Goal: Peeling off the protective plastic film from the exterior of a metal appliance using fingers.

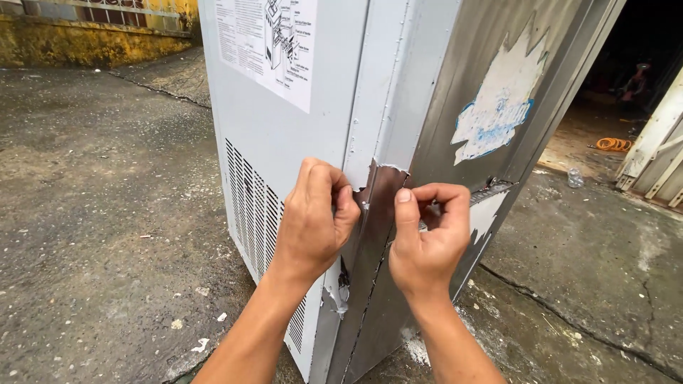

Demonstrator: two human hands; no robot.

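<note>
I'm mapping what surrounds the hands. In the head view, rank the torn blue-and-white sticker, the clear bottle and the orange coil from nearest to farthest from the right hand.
From the right hand:
1. Torn sticker, on the steel panel up and to the right.
2. Clear bottle, on the ground farther right.
3. Orange coil, on the ground past the bottle, by the dark doorway.

Colours on the metal cabinet's corner

I see the metal cabinet [284,135] pale grey on its vented face, with dark slot rows low down; its other face is bare dull silver steel. White protective film [388,85] covers the corner strip above my hands. A white instruction sheet [267,43] with black print sits high on the grey face, a torn white-and-blue sticker [498,107] on the silver one. Beside the cabinet, grey cracked concrete [92,213]; behind it, a yellow mossy wall [85,39].
</note>
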